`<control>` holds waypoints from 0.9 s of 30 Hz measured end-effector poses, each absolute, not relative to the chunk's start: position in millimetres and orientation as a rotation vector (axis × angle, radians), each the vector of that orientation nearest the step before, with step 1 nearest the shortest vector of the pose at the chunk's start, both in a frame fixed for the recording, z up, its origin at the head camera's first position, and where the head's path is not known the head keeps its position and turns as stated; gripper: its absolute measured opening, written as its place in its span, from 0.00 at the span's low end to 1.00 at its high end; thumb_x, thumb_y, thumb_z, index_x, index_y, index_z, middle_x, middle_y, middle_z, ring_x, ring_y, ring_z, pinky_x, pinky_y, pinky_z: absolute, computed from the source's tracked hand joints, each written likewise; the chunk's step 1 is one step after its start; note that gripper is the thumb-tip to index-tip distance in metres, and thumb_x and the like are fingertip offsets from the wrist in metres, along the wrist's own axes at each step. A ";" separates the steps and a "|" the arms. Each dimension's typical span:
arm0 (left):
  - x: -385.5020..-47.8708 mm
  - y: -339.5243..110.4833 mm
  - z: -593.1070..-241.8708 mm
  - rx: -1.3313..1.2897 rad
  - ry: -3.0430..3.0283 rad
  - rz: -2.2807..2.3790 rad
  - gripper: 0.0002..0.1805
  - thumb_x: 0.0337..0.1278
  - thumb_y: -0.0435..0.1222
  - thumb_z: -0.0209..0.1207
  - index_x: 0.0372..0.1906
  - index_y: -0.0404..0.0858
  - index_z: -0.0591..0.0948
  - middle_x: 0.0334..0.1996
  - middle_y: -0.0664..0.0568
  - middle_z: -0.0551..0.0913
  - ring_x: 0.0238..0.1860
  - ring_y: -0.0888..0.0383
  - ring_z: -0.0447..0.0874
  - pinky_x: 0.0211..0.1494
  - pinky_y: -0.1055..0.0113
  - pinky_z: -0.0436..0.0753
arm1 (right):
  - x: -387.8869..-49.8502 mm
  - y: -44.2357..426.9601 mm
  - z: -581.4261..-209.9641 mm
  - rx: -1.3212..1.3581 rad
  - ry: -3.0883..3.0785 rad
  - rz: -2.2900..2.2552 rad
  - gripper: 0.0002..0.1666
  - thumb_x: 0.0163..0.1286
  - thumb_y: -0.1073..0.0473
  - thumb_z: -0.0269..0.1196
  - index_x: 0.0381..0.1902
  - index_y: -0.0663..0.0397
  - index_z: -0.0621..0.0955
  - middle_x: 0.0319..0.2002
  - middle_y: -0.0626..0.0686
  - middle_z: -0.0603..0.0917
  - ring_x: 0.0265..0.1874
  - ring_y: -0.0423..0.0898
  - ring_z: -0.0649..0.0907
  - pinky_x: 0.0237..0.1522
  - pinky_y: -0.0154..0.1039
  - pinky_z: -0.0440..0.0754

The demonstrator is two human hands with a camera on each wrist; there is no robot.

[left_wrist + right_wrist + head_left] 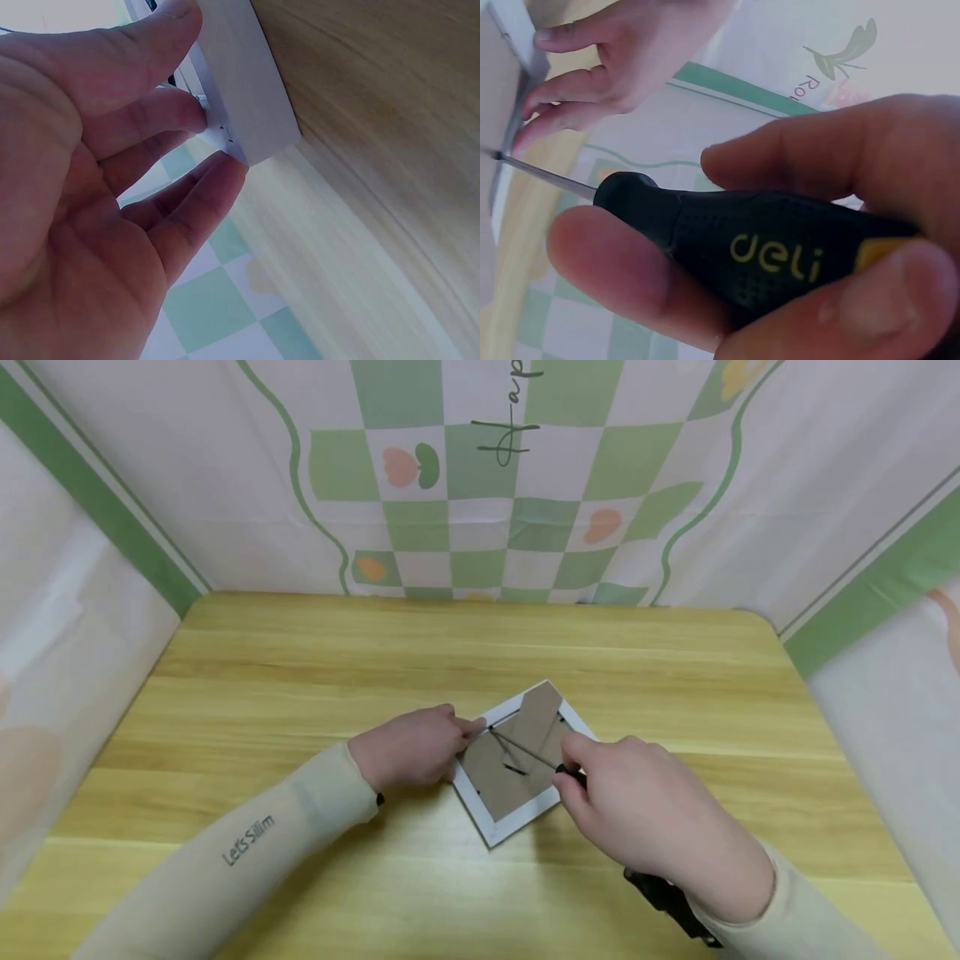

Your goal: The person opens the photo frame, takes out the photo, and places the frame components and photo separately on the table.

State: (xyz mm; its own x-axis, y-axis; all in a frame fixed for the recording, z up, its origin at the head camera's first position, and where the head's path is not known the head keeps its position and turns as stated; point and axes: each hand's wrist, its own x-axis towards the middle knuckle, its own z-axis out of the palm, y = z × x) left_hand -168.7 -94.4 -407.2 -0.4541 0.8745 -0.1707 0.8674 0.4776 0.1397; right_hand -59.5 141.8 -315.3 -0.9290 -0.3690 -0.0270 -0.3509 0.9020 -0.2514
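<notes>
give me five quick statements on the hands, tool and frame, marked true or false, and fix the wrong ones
1. The right hand grips a screwdriver. True.
2. The left hand holds a second screwdriver. False: it holds the edge of the white frame.
3. The screwdriver's shaft reaches across the brown backing. True.
4. The screwdriver's handle is plain white. False: the handle is dark with yellow lettering.
5. The frame is round. False: it has four straight sides.
</notes>
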 end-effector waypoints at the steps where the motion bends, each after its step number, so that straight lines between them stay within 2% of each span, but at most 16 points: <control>1: -168.8 -94.2 -407.3 1.506 2.506 0.041 0.09 0.58 0.33 0.63 0.41 0.36 0.88 0.66 0.48 0.74 0.31 0.55 0.70 0.41 0.68 0.72 | -61.1 140.7 -313.7 -0.571 2.984 -0.377 0.15 0.71 0.55 0.59 0.25 0.41 0.68 0.11 0.39 0.64 0.10 0.38 0.65 0.14 0.38 0.63; 8: -168.3 -93.4 -408.6 1.436 2.522 0.051 0.14 0.58 0.34 0.63 0.49 0.37 0.87 0.67 0.52 0.73 0.34 0.54 0.70 0.36 0.70 0.72 | -71.1 136.1 -304.9 -0.530 2.942 -0.388 0.17 0.71 0.50 0.60 0.23 0.42 0.70 0.12 0.41 0.66 0.11 0.39 0.67 0.14 0.38 0.64; 16: -169.2 -93.0 -408.4 1.391 2.516 0.082 0.23 0.58 0.35 0.65 0.60 0.37 0.82 0.67 0.55 0.73 0.36 0.55 0.71 0.37 0.69 0.73 | -84.1 129.5 -292.7 -0.536 2.914 -0.321 0.17 0.72 0.50 0.57 0.21 0.43 0.71 0.13 0.42 0.68 0.12 0.40 0.69 0.17 0.39 0.67; 27: -169.7 -94.3 -408.6 1.373 2.522 0.175 0.26 0.55 0.32 0.65 0.62 0.37 0.81 0.64 0.55 0.77 0.33 0.55 0.69 0.33 0.69 0.72 | -99.7 113.5 -274.0 -0.537 2.863 -0.256 0.17 0.71 0.50 0.55 0.21 0.44 0.74 0.15 0.43 0.72 0.16 0.41 0.73 0.23 0.40 0.71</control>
State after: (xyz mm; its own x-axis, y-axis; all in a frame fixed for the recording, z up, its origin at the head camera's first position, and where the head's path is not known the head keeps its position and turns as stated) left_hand -169.7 -94.3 -408.6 -0.5175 0.8382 -0.1722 0.8065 0.5450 0.2293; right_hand -99.7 113.5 -274.0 -0.9098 -0.3744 -0.1791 -0.3366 0.9181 -0.2092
